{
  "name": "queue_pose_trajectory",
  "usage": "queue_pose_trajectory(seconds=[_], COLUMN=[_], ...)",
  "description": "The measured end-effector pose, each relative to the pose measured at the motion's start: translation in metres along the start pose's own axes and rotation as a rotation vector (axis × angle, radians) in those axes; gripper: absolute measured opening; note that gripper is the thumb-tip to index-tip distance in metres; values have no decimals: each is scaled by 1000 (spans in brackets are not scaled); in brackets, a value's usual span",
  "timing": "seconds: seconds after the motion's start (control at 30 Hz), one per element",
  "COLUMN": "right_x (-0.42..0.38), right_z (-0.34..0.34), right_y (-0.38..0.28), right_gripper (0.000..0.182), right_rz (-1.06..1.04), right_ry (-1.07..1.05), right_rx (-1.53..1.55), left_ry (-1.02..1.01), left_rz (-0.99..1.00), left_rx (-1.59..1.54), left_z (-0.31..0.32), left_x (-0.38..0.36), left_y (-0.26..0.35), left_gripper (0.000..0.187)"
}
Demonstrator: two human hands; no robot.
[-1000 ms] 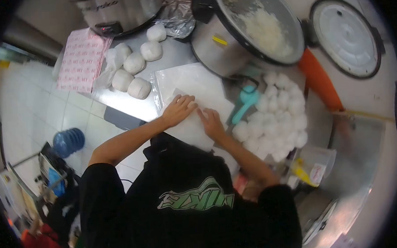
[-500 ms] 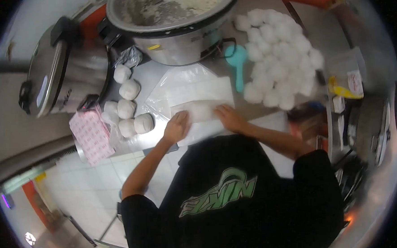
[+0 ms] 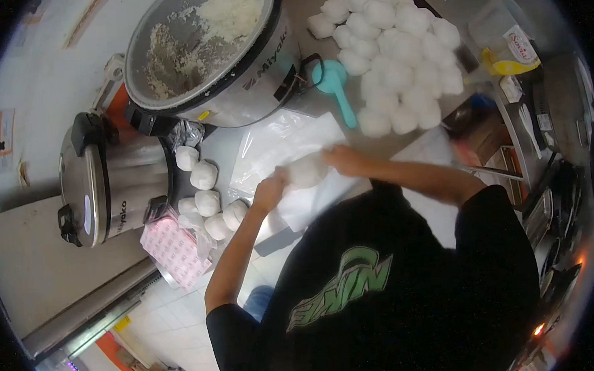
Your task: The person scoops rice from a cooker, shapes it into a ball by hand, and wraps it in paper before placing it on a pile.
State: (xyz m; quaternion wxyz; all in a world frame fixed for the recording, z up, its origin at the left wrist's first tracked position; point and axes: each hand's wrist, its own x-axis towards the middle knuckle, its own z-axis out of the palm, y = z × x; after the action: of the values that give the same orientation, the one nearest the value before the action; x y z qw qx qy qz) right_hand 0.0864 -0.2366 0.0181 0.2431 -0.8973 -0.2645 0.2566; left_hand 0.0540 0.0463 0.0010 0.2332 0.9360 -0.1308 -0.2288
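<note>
Between my hands is a rounded white bundle of rice in thin wrapping paper (image 3: 306,172). My left hand (image 3: 270,190) is closed on its left end, and my right hand (image 3: 344,160) pinches the right end; motion blurs the fingertips. Beneath the bundle lie white paper sheets (image 3: 322,132), with a clear plastic sheet (image 3: 258,147) beside them. A large Miyako rice cooker (image 3: 258,87) stands open behind, cooked rice (image 3: 231,17) clinging inside. A turquoise scoop (image 3: 335,83) rests to its right.
Many white wrapped balls (image 3: 398,66) are heaped at the back right. Several more white balls (image 3: 204,175) line the left, near a pink-patterned packet (image 3: 172,244). A second, lidded cooker (image 3: 132,177) stands far left. Shelves with a plastic tub (image 3: 500,24) are at right.
The flat roll under my hands has become a rounder bundle, its ends now gripped and twisted-looking. My right hand sits higher than my left. The whole view has tilted and shifted.
</note>
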Motion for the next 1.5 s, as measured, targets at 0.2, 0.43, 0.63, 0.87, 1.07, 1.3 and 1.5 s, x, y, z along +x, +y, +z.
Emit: queue_pose_trajectory(seconds=[0.2,0.43,0.63,0.87,1.07,1.3,1.5], right_x=[70,70,34,-13,-26,-29,-31], right_z=[17,-4,41,36,40,50,52], right_y=[1,6,-1,-10,-19,-21,-17], right_gripper=[17,19,15,22,33,35,38], right_rz=[-91,-48,71,99,126,90,-85], right_ry=[110,29,404,234,213,285,518], right_rx=[-272,-176,203,288,317,281,30], left_ry=[-49,-35,276,156,110,425,432], left_rz=[222,55,-105,-91,12,-135,-390], left_rx=[344,124,0,-232,-291,-384,-812], left_z=[-34,-17,31,27,24,28,45], left_x=[49,40,5,6,24,23,50], left_y=[29,6,32,26,12,90,91], left_gripper=[20,27,16,19,22,35,45])
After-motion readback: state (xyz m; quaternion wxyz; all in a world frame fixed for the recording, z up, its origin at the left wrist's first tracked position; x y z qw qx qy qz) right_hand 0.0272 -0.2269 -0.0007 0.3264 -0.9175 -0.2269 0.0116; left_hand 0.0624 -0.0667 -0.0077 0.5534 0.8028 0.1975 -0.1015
